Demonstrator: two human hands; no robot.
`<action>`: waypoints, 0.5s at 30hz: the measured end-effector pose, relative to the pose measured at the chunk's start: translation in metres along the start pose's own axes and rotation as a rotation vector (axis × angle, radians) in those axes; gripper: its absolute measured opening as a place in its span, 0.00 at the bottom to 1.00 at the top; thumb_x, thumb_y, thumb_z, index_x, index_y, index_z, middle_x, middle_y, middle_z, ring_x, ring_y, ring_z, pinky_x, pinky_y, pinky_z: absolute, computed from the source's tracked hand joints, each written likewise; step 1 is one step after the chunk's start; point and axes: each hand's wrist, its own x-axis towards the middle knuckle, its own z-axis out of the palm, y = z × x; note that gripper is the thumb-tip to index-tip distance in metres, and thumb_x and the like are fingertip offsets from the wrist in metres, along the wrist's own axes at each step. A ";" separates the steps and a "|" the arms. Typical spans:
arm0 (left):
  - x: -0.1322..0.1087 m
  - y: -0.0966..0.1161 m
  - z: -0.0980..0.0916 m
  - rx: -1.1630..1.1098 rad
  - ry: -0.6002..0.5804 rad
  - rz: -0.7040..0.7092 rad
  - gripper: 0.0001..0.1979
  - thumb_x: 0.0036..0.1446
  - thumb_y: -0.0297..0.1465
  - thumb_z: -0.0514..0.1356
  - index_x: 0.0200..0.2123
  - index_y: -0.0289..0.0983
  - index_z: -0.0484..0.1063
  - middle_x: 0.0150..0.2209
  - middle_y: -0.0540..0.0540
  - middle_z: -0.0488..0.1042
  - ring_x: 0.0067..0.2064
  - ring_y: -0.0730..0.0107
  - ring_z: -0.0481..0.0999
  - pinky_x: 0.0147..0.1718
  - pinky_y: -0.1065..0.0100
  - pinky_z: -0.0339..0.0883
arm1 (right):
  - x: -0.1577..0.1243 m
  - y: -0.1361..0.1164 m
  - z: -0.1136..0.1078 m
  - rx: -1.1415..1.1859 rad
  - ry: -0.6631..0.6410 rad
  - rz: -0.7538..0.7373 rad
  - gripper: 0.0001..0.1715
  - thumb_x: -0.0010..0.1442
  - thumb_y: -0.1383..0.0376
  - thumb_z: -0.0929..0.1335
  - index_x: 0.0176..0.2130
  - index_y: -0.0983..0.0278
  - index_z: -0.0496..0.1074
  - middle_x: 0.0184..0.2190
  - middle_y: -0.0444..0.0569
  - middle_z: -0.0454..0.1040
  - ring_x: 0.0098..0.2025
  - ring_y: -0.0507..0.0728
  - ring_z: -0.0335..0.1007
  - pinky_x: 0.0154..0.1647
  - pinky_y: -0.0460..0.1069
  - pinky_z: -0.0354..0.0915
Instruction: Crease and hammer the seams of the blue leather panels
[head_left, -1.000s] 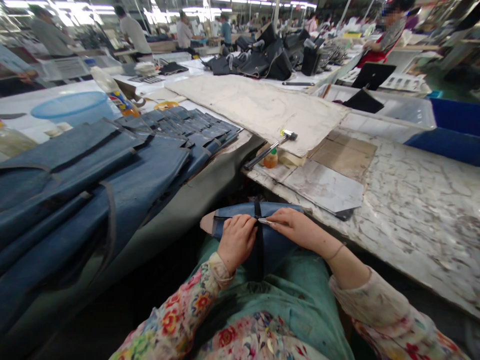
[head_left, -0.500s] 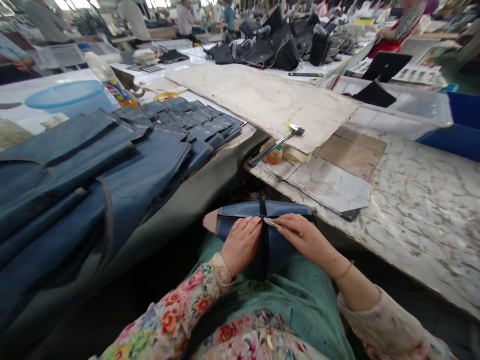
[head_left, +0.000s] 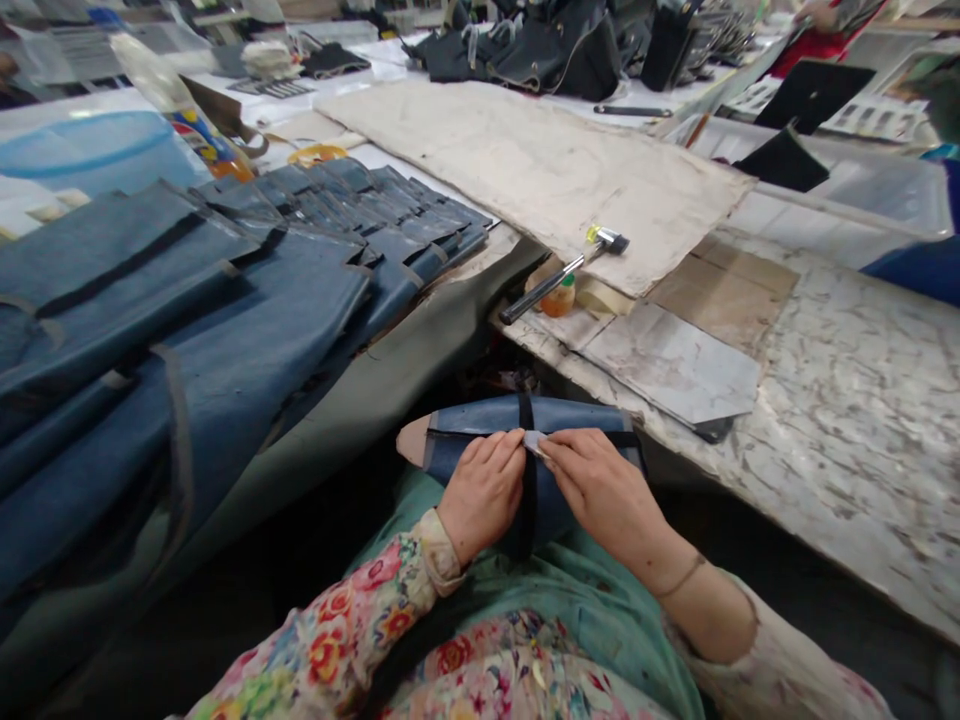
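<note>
A blue leather-like panel [head_left: 480, 413] with black strips crossing on it lies across my lap. Its left end shows a pinkish tip [head_left: 413, 441]. My left hand [head_left: 484, 492] is closed on the panel, fingertips at the black lengthwise strip [head_left: 465, 434], just left of the crossing. In my right hand [head_left: 604, 490] a small pale grey flat piece [head_left: 534, 441] is pinched, resting over the crossing of the strips. What kind of thing it is, I cannot make out. The two hands' fingertips almost meet there.
Blue panels [head_left: 277, 290] are stacked on the left table. On the right stand a hammer [head_left: 555, 285], a small orange jar [head_left: 559, 298], a grey board [head_left: 675, 360] and a clear bin [head_left: 862, 205]. Black bags [head_left: 525, 55] are piled at the back.
The pale piece in my right hand has turned and shows more of its flat face at the strip crossing. My right hand has shifted slightly; the view has tilted downward.
</note>
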 end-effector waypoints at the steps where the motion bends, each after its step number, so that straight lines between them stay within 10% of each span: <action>1: 0.001 0.000 -0.001 -0.002 -0.002 -0.006 0.13 0.60 0.27 0.48 0.46 0.35 0.67 0.52 0.42 0.69 0.52 0.62 0.67 0.50 0.60 0.59 | 0.001 0.000 0.001 -0.016 0.005 0.004 0.15 0.63 0.68 0.59 0.46 0.63 0.71 0.41 0.51 0.72 0.43 0.56 0.65 0.44 0.50 0.67; 15: -0.016 -0.011 -0.004 -0.003 0.065 -0.032 0.15 0.61 0.29 0.50 0.50 0.37 0.68 0.52 0.44 0.71 0.52 0.63 0.66 0.53 0.59 0.58 | -0.029 0.021 -0.008 -0.184 0.064 -0.028 0.15 0.61 0.70 0.61 0.47 0.65 0.71 0.43 0.52 0.73 0.45 0.58 0.65 0.48 0.53 0.65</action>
